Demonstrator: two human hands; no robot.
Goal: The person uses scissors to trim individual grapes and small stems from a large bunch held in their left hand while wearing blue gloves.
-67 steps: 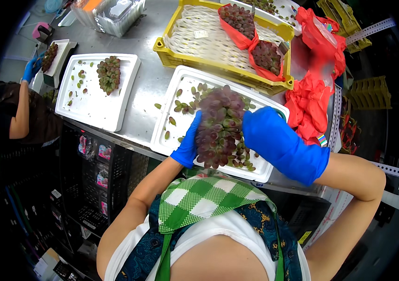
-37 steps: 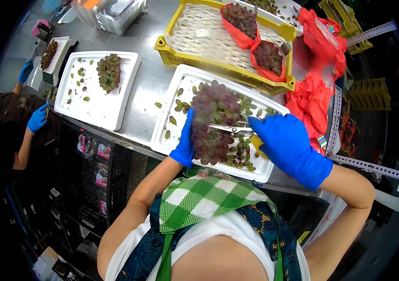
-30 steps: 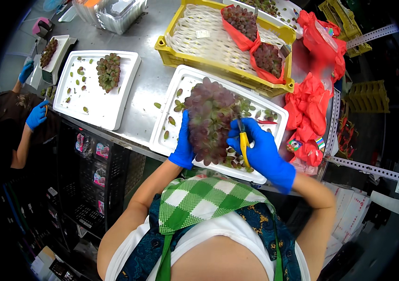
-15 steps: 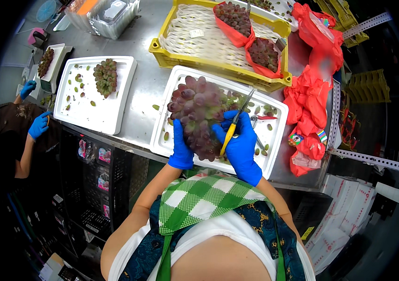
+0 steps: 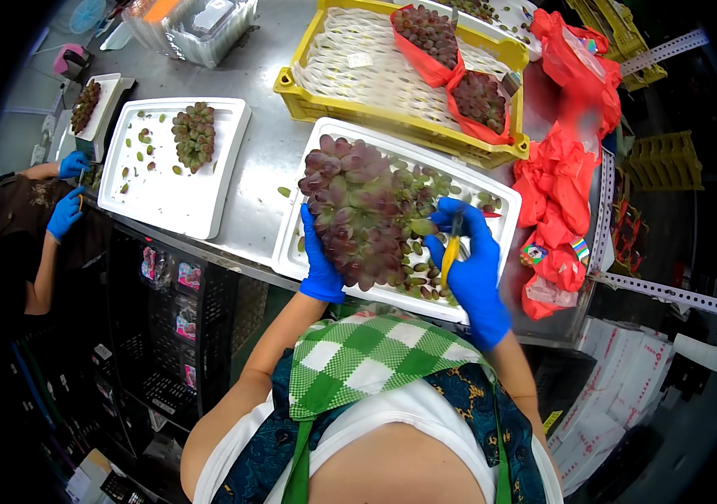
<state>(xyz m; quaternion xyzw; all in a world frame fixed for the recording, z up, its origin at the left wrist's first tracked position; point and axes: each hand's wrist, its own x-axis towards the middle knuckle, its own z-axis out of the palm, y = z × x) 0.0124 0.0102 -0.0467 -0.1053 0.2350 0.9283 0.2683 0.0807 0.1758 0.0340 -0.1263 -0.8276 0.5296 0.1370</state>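
A large bunch of reddish-purple grapes [image 5: 354,214] is over the white tray [image 5: 289,244] in front of me. My left hand [image 5: 321,267], blue-gloved, grips the bunch from its near left side; the fingertips are hidden behind the grapes. Just right of the bunch, my right hand [image 5: 478,270], gloved too, holds yellow-handled scissors [image 5: 451,252]. Their blades are partly covered and blurred. Loose green grapes [image 5: 422,286] and small stem bits lie in the tray under and beside the bunch. A red-handled tool [image 5: 491,215] shows beyond my right hand.
A yellow crate [image 5: 316,105] with netting and grape bunches in red wraps stands behind the tray. Red bags [image 5: 552,210] line the right. Another white tray [image 5: 207,202] with a bunch is at left, by a co-worker's gloved hands [image 5: 64,214]. Clear plastic boxes [image 5: 199,38] stand farther back.
My right hand has moved right, away from the bunch, with the scissors. The bunch has turned, showing more green grapes and stems. The co-worker's hands have come closer together.
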